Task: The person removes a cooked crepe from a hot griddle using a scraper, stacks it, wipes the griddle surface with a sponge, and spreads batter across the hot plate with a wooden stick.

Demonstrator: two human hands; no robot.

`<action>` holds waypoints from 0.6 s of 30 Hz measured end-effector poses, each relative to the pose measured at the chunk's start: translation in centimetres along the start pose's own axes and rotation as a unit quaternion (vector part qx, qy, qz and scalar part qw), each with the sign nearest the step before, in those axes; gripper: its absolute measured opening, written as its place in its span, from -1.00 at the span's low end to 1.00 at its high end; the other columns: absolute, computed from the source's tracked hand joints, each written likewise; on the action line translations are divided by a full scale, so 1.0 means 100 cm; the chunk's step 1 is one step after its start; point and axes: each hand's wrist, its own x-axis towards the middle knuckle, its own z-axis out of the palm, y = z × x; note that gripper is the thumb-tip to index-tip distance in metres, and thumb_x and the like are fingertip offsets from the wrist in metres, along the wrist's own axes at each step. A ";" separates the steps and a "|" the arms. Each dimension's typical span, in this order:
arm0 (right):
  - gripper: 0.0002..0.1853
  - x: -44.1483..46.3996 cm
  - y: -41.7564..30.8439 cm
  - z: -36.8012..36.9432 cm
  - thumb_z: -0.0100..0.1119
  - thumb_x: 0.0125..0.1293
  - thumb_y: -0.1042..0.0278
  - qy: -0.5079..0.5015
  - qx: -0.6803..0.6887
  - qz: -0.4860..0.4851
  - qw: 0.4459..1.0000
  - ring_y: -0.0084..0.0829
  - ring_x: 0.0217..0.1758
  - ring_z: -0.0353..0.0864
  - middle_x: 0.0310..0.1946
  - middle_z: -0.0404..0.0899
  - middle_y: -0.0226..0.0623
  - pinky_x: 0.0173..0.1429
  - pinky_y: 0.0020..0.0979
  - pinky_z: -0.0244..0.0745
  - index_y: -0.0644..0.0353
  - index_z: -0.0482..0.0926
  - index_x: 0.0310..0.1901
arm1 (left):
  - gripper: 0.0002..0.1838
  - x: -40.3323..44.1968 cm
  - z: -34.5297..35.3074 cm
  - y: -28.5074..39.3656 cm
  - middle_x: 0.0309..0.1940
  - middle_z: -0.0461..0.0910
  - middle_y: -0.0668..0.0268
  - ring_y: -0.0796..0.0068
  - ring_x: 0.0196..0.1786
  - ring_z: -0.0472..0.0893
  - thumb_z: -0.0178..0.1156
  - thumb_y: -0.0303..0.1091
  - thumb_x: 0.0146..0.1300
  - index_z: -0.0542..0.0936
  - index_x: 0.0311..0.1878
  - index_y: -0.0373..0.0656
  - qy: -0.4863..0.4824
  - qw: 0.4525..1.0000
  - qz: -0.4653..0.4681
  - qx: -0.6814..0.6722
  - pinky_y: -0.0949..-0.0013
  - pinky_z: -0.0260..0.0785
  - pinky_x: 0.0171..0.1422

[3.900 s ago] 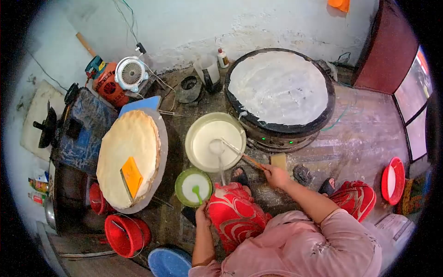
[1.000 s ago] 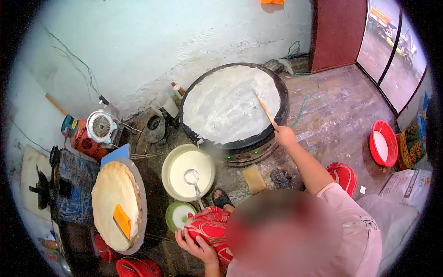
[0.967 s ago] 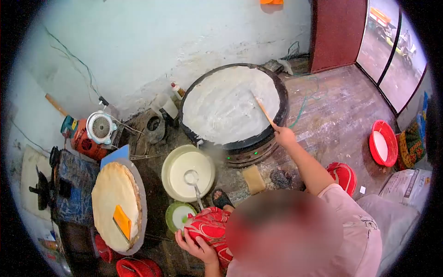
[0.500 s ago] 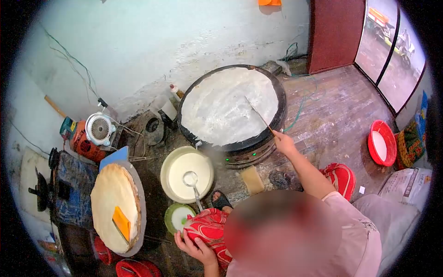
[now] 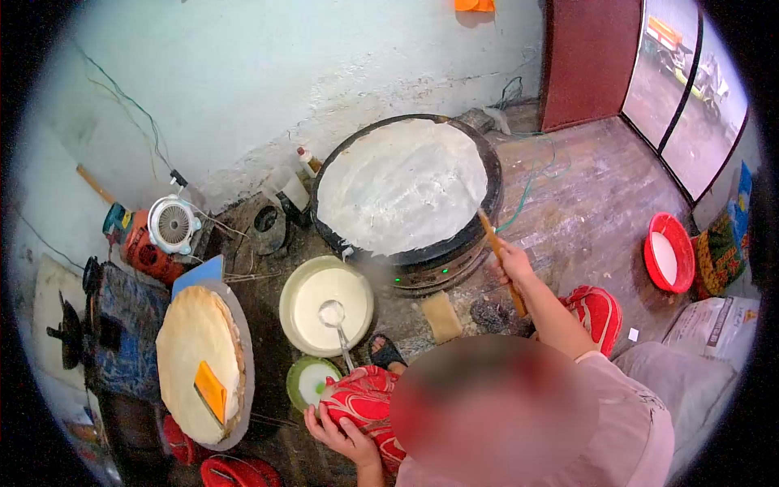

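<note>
A broad sheet of pale batter (image 5: 389, 183) covers most of the round black griddle (image 5: 497, 187). My right hand (image 5: 511, 264), at the griddle's near right edge, is closed round the handle of a long wooden-handled spatula (image 5: 488, 227). The spatula's thin far end points over the sheet and is blurred. Down on my left knee, in red patterned trousers (image 5: 365, 402), rests my left hand (image 5: 341, 436), fingers apart and holding nothing. Close to it stand a green bowl of white liquid (image 5: 299, 388) and a large basin of batter (image 5: 286, 312) with a ladle (image 5: 333, 315) in it.
At left, a stack of round flatbreads (image 5: 195, 349) carries an orange-handled scraper (image 5: 211, 391). A white fan (image 5: 173, 225) stands behind it. On the right are a red basin (image 5: 690, 253) and sacks (image 5: 714, 325). A yellowish pad (image 5: 441, 316) lies before the griddle.
My right hand has moved slightly down and right, turning the spatula and drawing it back toward the griddle's right edge. My left hand stays on the knee.
</note>
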 end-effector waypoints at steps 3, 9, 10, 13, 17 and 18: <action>-0.59 0.003 0.012 0.000 -0.22 0.40 0.32 0.066 -0.079 -0.077 0.992 -0.55 -0.76 0.25 -0.60 0.44 -0.35 -0.68 -0.46 0.22 -0.04 0.30 0.26 | -0.51 0.000 -0.002 0.001 0.27 0.11 -0.02 -0.05 0.34 0.06 -0.19 -0.12 0.38 0.32 0.17 -0.34 -0.004 1.000 0.001 -0.005 -0.08 -0.10 0.34; -0.63 0.007 0.025 -0.001 -0.14 0.36 0.37 0.141 -0.099 -0.079 0.982 -0.54 -0.71 0.40 -0.59 0.53 -0.34 -0.62 -0.44 0.35 -0.04 0.40 0.18 | -0.53 0.000 -0.002 0.000 0.26 0.11 -0.02 -0.06 0.33 0.07 -0.18 -0.15 0.38 0.32 0.17 -0.33 -0.002 1.000 -0.004 -0.011 -0.09 -0.09 0.33; -0.62 0.012 0.030 -0.002 -0.14 0.36 0.35 0.098 -0.102 -0.078 0.987 -0.55 -0.69 0.41 -0.59 0.54 -0.36 -0.61 -0.45 0.34 -0.03 0.37 0.21 | -0.53 0.000 -0.003 0.000 0.26 0.12 -0.02 -0.06 0.33 0.07 -0.18 -0.15 0.37 0.32 0.17 -0.33 -0.001 1.000 -0.002 -0.007 -0.09 -0.09 0.33; -0.61 -0.013 0.016 0.017 -0.14 0.36 0.36 -0.030 -0.115 -0.082 0.990 -0.57 -0.67 0.44 -0.58 0.56 -0.36 -0.57 -0.45 0.36 -0.03 0.35 0.22 | -0.52 0.000 -0.001 -0.003 0.26 0.12 -0.01 -0.06 0.33 0.07 -0.17 -0.14 0.37 0.32 0.17 -0.33 0.009 1.000 -0.009 -0.018 -0.09 -0.08 0.33; -0.60 0.004 0.033 0.030 -0.09 0.34 0.28 0.011 -0.293 -0.180 0.939 -0.31 -0.46 0.57 -0.40 0.62 -0.17 -0.32 -0.31 0.48 -0.11 0.37 0.21 | -0.52 0.001 -0.002 -0.002 0.26 0.12 -0.01 -0.06 0.33 0.07 -0.17 -0.13 0.37 0.32 0.18 -0.32 0.009 1.000 -0.010 -0.013 -0.10 -0.08 0.32; -0.57 0.004 0.032 0.035 -0.06 0.30 0.29 0.044 -0.361 -0.230 0.903 -0.18 -0.29 0.59 -0.32 0.59 -0.05 -0.21 -0.21 0.48 -0.14 0.35 0.22 | -0.52 0.001 -0.003 -0.002 0.26 0.11 -0.01 -0.06 0.33 0.07 -0.17 -0.13 0.37 0.32 0.18 -0.32 0.002 1.000 -0.009 -0.010 -0.10 -0.08 0.32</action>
